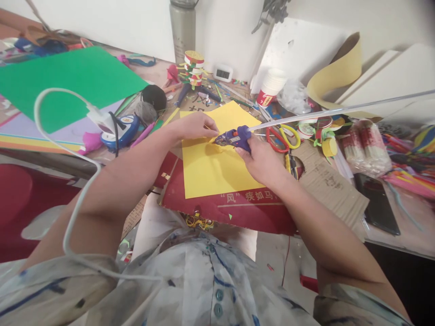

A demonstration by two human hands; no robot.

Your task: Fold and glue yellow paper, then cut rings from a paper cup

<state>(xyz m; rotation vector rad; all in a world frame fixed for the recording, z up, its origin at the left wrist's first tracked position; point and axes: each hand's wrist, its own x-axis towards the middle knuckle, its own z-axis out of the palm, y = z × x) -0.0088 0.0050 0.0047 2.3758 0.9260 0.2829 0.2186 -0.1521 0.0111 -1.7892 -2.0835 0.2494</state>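
My right hand is wrapped round a blue glue gun, with its nozzle pointing left. A long clear glue stick runs out of its back towards the upper right. My left hand is closed in a pinch close to the nozzle. A small yellow strip shows by its fingertips, partly hidden by the fingers. Beneath both hands lies a yellow sheet, on top of a dark red board with printed characters.
Red and yellow-handled scissors and a yellow-black cutter lie right of the sheet. Farther right are cardboard and a phone. Paper cups and a bottle stand behind. A white cable crosses my left arm.
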